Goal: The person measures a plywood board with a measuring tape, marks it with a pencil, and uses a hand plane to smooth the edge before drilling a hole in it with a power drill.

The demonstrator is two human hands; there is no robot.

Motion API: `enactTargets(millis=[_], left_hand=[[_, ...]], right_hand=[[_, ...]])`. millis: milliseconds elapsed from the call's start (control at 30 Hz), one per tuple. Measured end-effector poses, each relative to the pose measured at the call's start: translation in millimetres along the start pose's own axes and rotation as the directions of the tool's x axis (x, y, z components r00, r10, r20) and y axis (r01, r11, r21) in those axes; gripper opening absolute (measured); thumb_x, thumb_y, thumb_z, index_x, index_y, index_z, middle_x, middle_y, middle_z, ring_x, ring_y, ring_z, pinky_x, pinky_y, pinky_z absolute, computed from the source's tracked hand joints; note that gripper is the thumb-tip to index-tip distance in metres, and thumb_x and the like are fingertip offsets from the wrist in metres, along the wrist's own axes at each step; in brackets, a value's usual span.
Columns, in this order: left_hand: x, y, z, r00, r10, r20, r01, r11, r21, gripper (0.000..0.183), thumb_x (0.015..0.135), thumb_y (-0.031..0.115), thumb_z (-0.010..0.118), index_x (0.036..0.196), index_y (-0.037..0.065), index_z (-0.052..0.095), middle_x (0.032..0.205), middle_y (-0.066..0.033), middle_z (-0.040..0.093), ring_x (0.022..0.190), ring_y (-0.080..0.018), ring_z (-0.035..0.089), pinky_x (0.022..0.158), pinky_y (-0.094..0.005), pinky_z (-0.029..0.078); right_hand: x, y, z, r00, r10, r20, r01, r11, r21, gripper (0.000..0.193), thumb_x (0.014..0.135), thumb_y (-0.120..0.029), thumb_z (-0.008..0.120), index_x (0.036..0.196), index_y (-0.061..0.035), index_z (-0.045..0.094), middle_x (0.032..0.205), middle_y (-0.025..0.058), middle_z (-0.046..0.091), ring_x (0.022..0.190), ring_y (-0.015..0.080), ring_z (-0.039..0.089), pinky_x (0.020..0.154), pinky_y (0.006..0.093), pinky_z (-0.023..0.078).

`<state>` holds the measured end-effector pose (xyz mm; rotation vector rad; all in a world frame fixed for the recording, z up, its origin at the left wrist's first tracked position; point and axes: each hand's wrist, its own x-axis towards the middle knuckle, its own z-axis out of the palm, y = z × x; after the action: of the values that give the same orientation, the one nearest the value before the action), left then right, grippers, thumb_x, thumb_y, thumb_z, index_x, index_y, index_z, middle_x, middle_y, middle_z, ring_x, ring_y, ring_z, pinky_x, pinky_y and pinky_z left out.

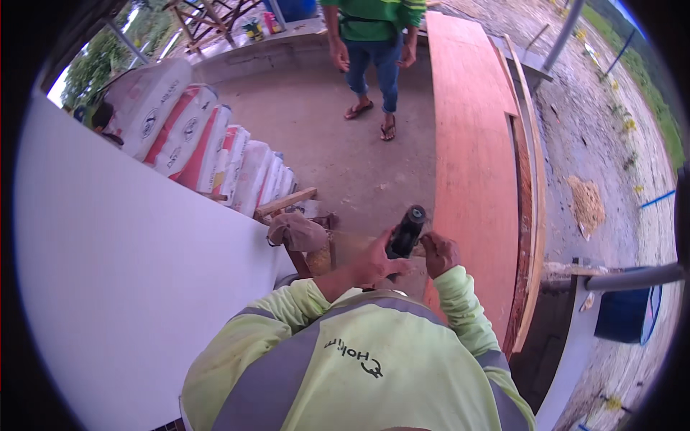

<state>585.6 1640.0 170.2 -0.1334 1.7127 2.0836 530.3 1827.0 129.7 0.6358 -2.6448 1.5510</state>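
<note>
In front of my chest my left hand [370, 264] is closed round a black cylindrical power tool [407, 231]. Its round end tilts up and away from me, and its lower part is hidden behind my fingers. Just to its right, my right hand [440, 254] is closed, its fingertips pinched close to the tool's side. Whatever those fingertips hold is too small to make out. A faded reddish-brown cap [297, 232] hangs on timber left of my left hand.
Stacked cement bags [194, 133] stand far left behind a white panel [144, 273]. Plywood [474, 144] lies along the right, with timber at its edge. A person in green [374, 43] stands ahead on the concrete floor [302, 115]. A blue drum [627, 314] is at right.
</note>
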Motion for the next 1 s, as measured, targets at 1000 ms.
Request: enactTargets(millis=[1000], left_hand=[[20.8,-47.8,26.8,0.994,-0.104,-0.044,0.096,0.982,-0.165,0.047,0.086,0.011,0.068,0.123,0.008,0.039,0.086,-0.0055,0.055,0.068,-0.0187,0.062,0.053,-0.0335,0.052]], right_hand=[[-41.4,66.6,15.7,0.992,0.101,0.08,-0.099,0.994,-0.037,0.018,0.089,-0.022,0.055,0.09,-0.0052,0.062,0.078,0.0217,0.062,0.077,0.0411,0.06,0.065,0.0489,0.046]])
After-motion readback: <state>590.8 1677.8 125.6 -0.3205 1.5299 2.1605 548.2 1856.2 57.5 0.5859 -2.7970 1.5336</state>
